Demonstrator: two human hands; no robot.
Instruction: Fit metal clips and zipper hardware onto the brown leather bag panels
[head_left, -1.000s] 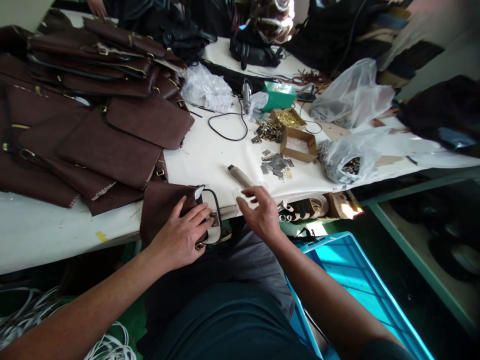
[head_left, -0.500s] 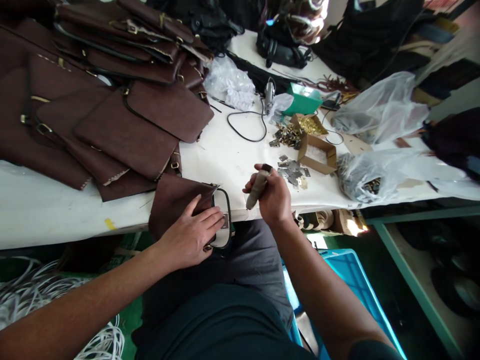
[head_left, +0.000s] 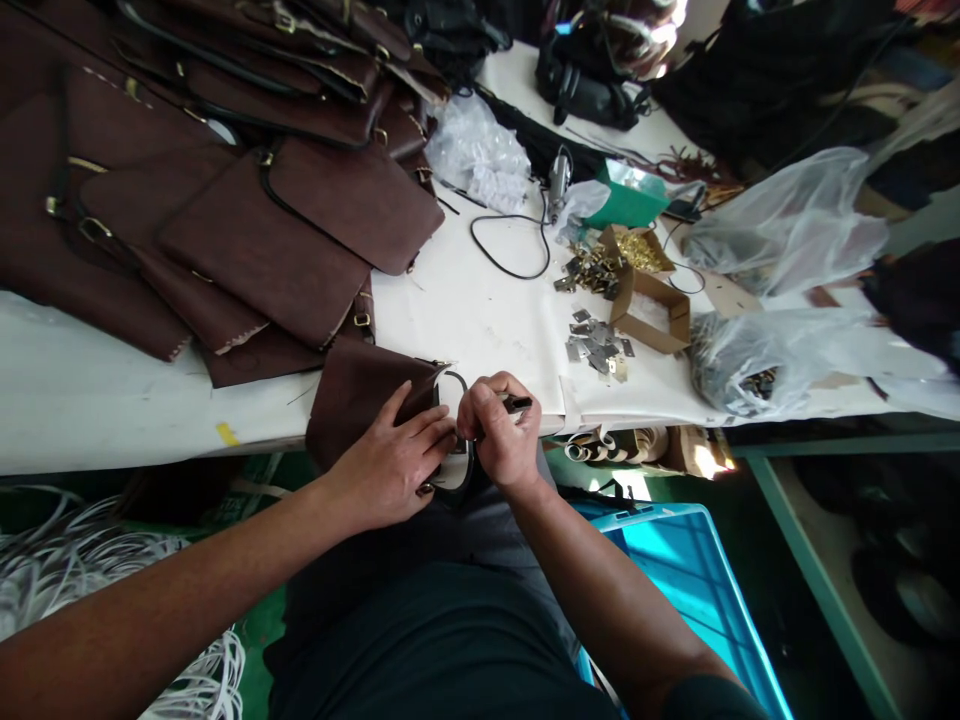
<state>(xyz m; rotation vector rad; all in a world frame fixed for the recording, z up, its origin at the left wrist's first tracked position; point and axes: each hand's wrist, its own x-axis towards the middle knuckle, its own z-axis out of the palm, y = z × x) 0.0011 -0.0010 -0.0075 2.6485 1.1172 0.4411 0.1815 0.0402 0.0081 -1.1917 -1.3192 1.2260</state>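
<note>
A brown bag (head_left: 367,395) with dark-edged white lining lies over the table's front edge and my lap. My left hand (head_left: 394,465) rests across it, fingers spread over the leather and pale lining, gripping it at the near side. A gold-coloured metal fitting (head_left: 425,489) shows by the left thumb. Right beside those fingertips, my right hand (head_left: 501,430) is closed around a short tool (head_left: 517,404); only its dark end sticks out of the fist. The tool's other end, above the white lining, is hidden by my fingers.
Brown bags (head_left: 262,240) are piled at the left. Flat metal plates (head_left: 598,345), brass-coloured fittings (head_left: 592,268) and a cardboard box (head_left: 651,310) lie on the right, near plastic bags (head_left: 772,350). A blue crate (head_left: 694,530) stands below; white cord (head_left: 67,590) lies on the floor.
My right hand has moved down and left with the tool, from above the table to the bag's lining. The left hand keeps its place on the bag. The view has shifted slightly.
</note>
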